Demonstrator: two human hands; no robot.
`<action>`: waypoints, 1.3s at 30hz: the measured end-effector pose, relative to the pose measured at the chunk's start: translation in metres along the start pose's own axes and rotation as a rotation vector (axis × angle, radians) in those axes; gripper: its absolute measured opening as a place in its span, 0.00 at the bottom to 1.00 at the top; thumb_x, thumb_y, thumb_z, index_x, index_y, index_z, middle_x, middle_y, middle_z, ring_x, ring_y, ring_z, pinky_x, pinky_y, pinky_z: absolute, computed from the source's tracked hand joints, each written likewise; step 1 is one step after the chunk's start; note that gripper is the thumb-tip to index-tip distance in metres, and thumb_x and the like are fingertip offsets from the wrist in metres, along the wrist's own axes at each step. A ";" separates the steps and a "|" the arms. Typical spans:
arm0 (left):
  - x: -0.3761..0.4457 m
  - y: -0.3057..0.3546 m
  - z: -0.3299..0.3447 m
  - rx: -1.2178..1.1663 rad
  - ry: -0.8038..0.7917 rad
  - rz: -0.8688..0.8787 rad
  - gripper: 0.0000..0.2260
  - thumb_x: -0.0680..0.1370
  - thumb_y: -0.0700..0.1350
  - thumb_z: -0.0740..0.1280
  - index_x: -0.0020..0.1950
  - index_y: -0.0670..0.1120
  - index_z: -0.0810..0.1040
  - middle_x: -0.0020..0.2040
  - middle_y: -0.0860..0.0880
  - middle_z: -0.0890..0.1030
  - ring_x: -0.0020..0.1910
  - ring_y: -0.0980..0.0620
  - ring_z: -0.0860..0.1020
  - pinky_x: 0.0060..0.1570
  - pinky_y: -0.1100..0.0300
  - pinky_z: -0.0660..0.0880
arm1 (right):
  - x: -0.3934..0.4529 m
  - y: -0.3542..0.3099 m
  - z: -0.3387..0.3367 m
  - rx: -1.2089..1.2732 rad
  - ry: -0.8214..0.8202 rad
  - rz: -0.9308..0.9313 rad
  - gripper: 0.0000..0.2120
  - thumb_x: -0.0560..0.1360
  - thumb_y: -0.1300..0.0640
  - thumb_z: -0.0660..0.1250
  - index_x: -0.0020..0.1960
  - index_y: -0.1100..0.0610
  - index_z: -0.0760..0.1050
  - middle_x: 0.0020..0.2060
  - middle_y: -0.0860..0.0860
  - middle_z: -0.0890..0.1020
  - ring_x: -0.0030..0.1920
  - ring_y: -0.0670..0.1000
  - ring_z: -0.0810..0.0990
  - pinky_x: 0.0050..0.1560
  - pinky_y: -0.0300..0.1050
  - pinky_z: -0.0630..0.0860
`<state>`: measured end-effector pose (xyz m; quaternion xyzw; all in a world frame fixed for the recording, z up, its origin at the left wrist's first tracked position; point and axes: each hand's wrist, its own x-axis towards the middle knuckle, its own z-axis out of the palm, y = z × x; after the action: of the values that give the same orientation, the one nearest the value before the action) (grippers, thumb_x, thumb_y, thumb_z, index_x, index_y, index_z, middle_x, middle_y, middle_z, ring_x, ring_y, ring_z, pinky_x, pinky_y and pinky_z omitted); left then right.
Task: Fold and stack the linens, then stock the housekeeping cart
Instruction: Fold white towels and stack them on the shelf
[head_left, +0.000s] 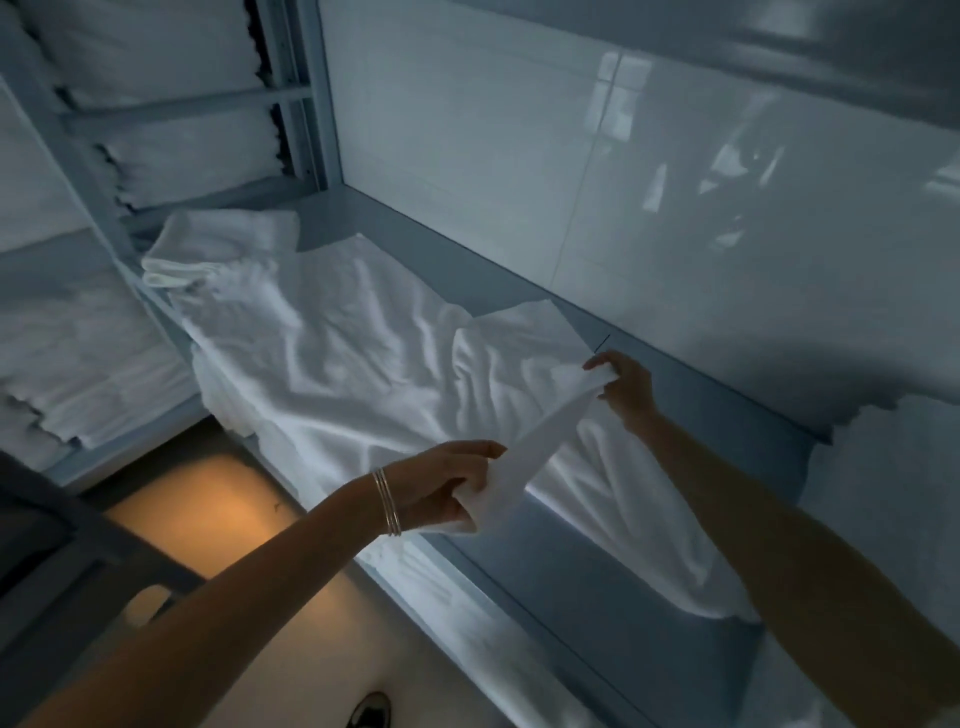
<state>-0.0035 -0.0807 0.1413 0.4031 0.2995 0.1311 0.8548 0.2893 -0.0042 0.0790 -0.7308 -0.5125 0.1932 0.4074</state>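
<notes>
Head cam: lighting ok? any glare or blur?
Head view: dim, with a cold blue cast; one warm orange patch on the floor. The glossy wall panel shows reflections. Wide-angle bending at the shelf edges. Hands and sheet are slightly soft, folds still readable.

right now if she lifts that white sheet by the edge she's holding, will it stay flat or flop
Probably flop: the white sheet lies rumpled and hangs limp over the shelf edge. The strip between the left hand and right hand looks taut only because both pinch it. It seems light.
</notes>
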 end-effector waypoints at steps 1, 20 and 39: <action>0.001 -0.004 0.006 0.009 -0.023 -0.005 0.17 0.63 0.34 0.60 0.51 0.39 0.74 0.40 0.44 0.74 0.32 0.54 0.75 0.29 0.65 0.74 | 0.000 -0.002 -0.019 0.077 0.007 -0.023 0.13 0.65 0.71 0.61 0.42 0.57 0.79 0.41 0.55 0.81 0.43 0.48 0.79 0.45 0.46 0.77; -0.050 -0.021 0.031 0.769 -0.058 -0.144 0.15 0.71 0.49 0.70 0.57 0.52 0.75 0.39 0.57 0.78 0.35 0.64 0.76 0.35 0.70 0.72 | -0.018 0.049 -0.089 -0.511 -0.102 -0.340 0.11 0.58 0.77 0.72 0.38 0.70 0.76 0.35 0.65 0.80 0.37 0.62 0.81 0.37 0.47 0.70; -0.168 0.086 -0.252 1.328 0.999 0.102 0.07 0.78 0.49 0.64 0.47 0.46 0.73 0.40 0.47 0.75 0.41 0.45 0.75 0.39 0.59 0.67 | 0.096 -0.223 0.113 -0.646 0.088 -0.643 0.06 0.75 0.69 0.60 0.48 0.68 0.75 0.42 0.67 0.78 0.46 0.65 0.76 0.46 0.53 0.73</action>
<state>-0.2893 0.0501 0.1505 0.7308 0.6401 0.1291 0.1988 0.1171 0.1589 0.2017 -0.6318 -0.7294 -0.1440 0.2193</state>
